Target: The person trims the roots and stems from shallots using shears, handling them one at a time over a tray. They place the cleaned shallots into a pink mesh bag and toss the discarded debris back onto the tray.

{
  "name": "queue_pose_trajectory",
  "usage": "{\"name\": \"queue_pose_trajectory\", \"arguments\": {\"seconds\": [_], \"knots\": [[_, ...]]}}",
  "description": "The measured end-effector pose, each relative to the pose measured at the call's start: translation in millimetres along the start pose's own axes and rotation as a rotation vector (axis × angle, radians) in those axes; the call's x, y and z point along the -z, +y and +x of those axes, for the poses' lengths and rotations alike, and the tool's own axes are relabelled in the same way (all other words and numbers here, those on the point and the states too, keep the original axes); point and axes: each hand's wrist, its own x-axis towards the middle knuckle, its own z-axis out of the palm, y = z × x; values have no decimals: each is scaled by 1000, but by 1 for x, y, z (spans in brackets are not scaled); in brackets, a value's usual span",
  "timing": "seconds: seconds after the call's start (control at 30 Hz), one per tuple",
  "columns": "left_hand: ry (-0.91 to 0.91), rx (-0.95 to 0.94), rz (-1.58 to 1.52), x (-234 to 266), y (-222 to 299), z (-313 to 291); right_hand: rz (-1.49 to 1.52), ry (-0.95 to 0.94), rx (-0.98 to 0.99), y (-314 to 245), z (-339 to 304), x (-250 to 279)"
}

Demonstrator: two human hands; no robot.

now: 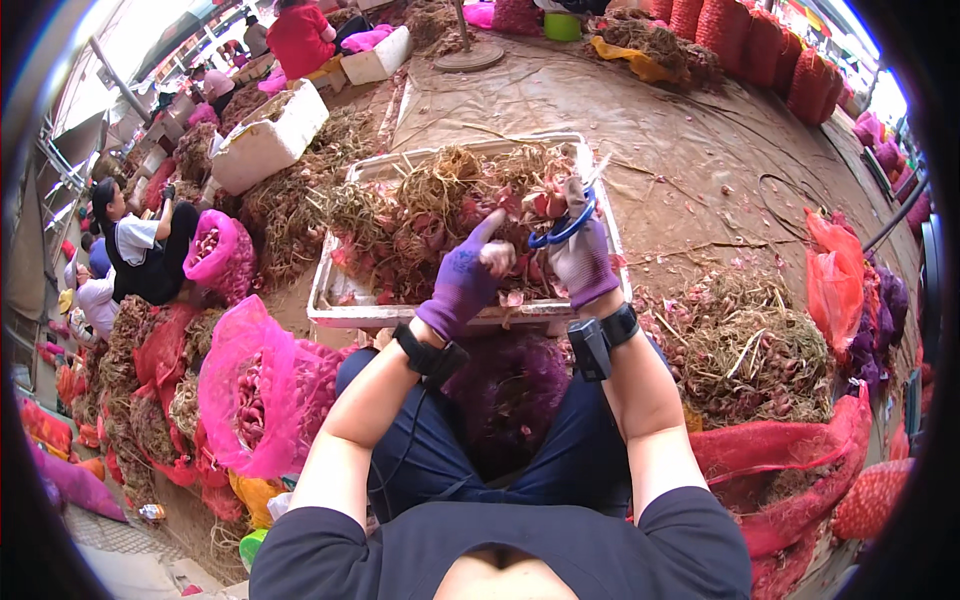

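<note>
In front of me a white foam box (470, 314) is heaped with reddish-pink bulbs, apparently shallots (425, 228), with dry brown stalks and roots. My left hand (466, 276), in a purple glove with bare fingertips, hovers over the box's near middle. Its index finger points toward the bulbs, apart from the thumb, and I see nothing held in it. The gloved right hand (584, 258) is closed on blue-handled scissors (566, 228) at the box's right side. The scissors' blades point up and away, beside a cluster of bulbs; they are partly hidden by my fingers.
Pink mesh bags (250, 390) of bulbs stand at my left, and a stalk heap (750, 345) lies at right beside red netting (790, 470). Another foam box (270, 140) stands far left, near a seated person (145, 245). Full red sacks (722, 30) line the back right.
</note>
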Motion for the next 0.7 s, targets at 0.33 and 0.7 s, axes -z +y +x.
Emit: {"name": "queue_pose_trajectory", "arguments": {"seconds": [0.33,0.7], "knots": [[260,79,-349,13,38,33,-195,-117,165,26,1,-8],[379,417,-918,29,55,25,-317,-165,114,25,-9,-12]]}}
